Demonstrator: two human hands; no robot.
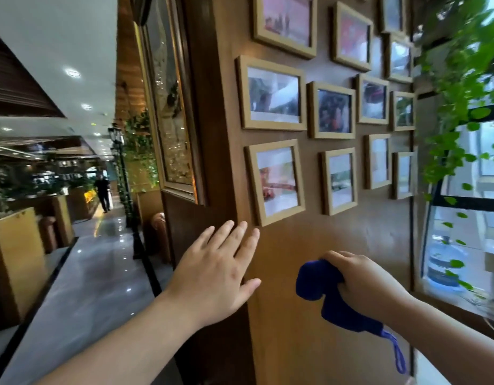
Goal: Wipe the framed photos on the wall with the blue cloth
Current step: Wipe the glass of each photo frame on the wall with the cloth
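Several framed photos in light wooden frames hang on the brown wall (309,259). The lowest left frame (276,181) is just above my left hand (216,269), which lies flat and open near the wall's left corner, fingertips a little below that frame. My right hand (364,280) is lower right, closed around a bunched dark blue cloth (327,297) held close to the wall below the frames. A blue loop (398,355) dangles from the cloth. Another frame (339,180) hangs above my right hand.
Green vine leaves (459,87) hang at the right by a window (462,245) with a large water bottle (443,263) behind it. A big gilt picture (171,101) fills the adjoining wall face. A hallway with counters stretches left, where a person (102,191) walks far off.
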